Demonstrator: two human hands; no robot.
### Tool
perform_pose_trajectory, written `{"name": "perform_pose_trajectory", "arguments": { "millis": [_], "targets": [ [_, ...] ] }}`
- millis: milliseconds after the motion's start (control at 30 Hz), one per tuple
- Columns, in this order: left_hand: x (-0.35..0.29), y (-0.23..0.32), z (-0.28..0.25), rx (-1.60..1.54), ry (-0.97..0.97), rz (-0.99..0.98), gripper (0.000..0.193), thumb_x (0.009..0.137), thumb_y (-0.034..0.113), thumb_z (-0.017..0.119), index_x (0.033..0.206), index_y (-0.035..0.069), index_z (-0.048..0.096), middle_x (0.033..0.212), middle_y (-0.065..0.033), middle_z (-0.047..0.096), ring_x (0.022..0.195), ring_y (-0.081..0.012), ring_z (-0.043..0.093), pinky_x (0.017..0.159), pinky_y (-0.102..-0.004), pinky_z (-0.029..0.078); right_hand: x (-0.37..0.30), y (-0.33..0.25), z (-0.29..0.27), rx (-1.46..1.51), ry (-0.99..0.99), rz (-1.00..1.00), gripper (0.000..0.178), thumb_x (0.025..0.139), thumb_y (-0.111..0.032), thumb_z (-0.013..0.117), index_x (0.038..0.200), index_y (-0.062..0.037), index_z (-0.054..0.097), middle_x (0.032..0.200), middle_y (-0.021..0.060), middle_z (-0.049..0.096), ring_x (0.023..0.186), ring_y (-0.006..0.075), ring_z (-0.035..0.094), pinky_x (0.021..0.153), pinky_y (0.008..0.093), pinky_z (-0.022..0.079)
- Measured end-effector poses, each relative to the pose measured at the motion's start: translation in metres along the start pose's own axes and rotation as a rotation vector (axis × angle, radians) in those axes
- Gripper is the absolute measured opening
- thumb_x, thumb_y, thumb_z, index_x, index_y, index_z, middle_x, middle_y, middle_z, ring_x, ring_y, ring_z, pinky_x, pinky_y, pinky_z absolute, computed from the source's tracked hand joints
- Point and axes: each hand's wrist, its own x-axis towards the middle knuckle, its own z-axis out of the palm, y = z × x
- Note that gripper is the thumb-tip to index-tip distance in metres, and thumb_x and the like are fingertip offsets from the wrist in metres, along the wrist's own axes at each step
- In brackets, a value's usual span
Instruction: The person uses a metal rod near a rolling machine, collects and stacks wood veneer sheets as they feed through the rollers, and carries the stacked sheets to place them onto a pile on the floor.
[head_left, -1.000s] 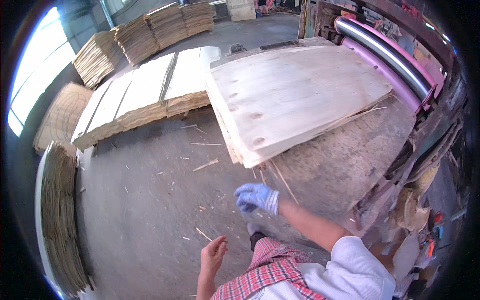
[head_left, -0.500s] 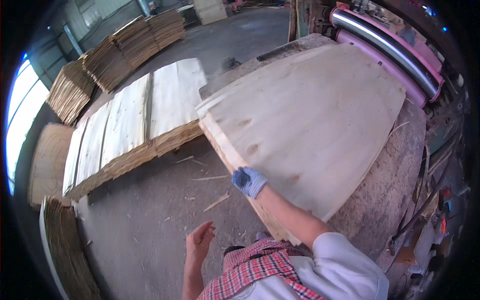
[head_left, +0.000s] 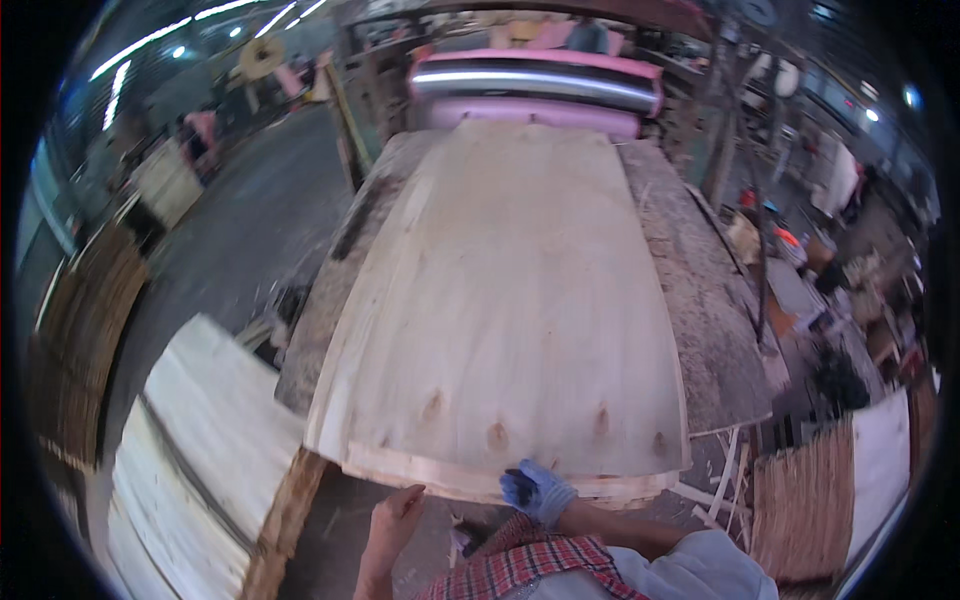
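Observation:
A stack of pale wood veneer sheets [head_left: 510, 300] lies lengthwise before me, with brown knots near its close end. My right hand [head_left: 540, 492], in a blue-grey glove with dark fingers, is closed at the stack's near edge; exactly how many sheets it grips is hidden. Bare and loosely curled, my left hand [head_left: 396, 515] is just short of the same edge, left of the glove. Nothing shows in its fingers.
Beyond the sheets stands a roller machine with a shiny metal roller [head_left: 540, 85] and a pink roller [head_left: 530, 115]. A rough table [head_left: 700, 300] carries the stack. More veneer piles stand at left [head_left: 215, 400] and lower right [head_left: 800, 510]. Wood scraps [head_left: 725, 480] lie nearby.
My view has swung right, so the stack and rollers now lie straight ahead. My left hand has come closer to the stack's near edge; my right hand stays at that edge.

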Motion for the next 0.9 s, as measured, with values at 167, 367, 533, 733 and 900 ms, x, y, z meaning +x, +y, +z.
{"name": "perform_pose_trajectory", "arguments": {
  "millis": [167, 367, 533, 733, 900],
  "targets": [
    [0.058, -0.019, -0.024, -0.099, -0.138, -0.004, 0.021, 0.073, 0.012, 0.055, 0.093, 0.006, 0.058, 0.080, -0.0144, 0.059, 0.067, -0.0227, 0.059, 0.060, -0.0297, 0.047, -0.014, -0.014, 0.068, -0.353, 0.070, -0.402, 0.028, 0.078, -0.026, 0.054, 0.086, 0.0005, 0.051, 0.075, 0.0113, 0.055, 0.065, 0.0200, 0.053, 0.056, 0.0303, 0.045],
    [0.128, -0.053, -0.007, 0.086, -0.015, 0.403, 0.030, 0.069, 0.009, 0.057, 0.099, 0.006, 0.053, 0.099, -0.0145, 0.054, 0.092, -0.0278, 0.051, 0.075, -0.0352, 0.044, 0.072, -0.118, 0.105, -0.223, -0.150, -0.750, 0.017, 0.078, -0.016, 0.054, 0.077, 0.0000, 0.050, 0.071, 0.0108, 0.055, 0.062, 0.0194, 0.053, 0.055, 0.0333, 0.047],
    [0.151, -0.091, -0.005, 0.352, 0.049, 0.263, 0.042, 0.065, 0.011, 0.059, 0.104, 0.003, 0.048, 0.110, -0.0163, 0.046, 0.104, -0.0312, 0.041, 0.086, -0.0389, 0.035, 0.162, -0.229, 0.137, 0.075, -0.198, -0.845, 0.008, 0.076, -0.006, 0.052, 0.079, 0.0001, 0.049, 0.075, 0.0124, 0.055, 0.068, 0.0228, 0.055, 0.060, 0.0363, 0.049],
    [0.159, -0.094, -0.021, 0.342, 0.152, 0.093, 0.042, 0.066, 0.009, 0.057, 0.105, -0.001, 0.045, 0.113, -0.0219, 0.042, 0.100, -0.0376, 0.042, 0.084, -0.0416, 0.036, 0.175, -0.196, 0.142, -0.025, -0.192, -0.590, 0.017, 0.075, -0.007, 0.055, 0.091, -0.0018, 0.049, 0.083, 0.0141, 0.056, 0.074, 0.0249, 0.057, 0.065, 0.0370, 0.050],
    [0.170, -0.083, -0.039, 0.304, 0.091, 0.098, 0.037, 0.067, 0.008, 0.056, 0.102, -0.002, 0.047, 0.105, -0.0220, 0.047, 0.087, -0.0355, 0.049, 0.074, -0.0385, 0.042, 0.127, -0.087, 0.095, -0.344, -0.248, -0.242, 0.029, 0.077, -0.012, 0.054, 0.103, -0.0009, 0.047, 0.091, 0.0139, 0.055, 0.078, 0.0248, 0.056, 0.069, 0.0374, 0.049]
  ]
}}
